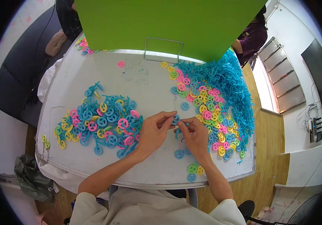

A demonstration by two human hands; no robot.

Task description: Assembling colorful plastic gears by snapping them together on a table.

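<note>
Over the middle of the white table, my left hand (154, 129) pinches a small blue plastic wheel (176, 119) between thumb and fingers. From the other side, the fingertips of my right hand (194, 135) close on the same wheel. A bit of blue plastic (177, 132) shows just under the right fingers; whether it is joined to the wheel I cannot tell. Left of my hands lies a heap of wheels fitted with blue stems (110, 120). To the right are loose wheels (207, 114) in pink, yellow, green and blue.
A big pile of blue plastic stems (232, 86) covers the table's far right. Several loose wheels (192, 168) lie by the near edge. A green panel (168, 26) stands across the far side, with a bent wire frame (163, 49) before it. Another person's sleeve (251, 41) shows behind.
</note>
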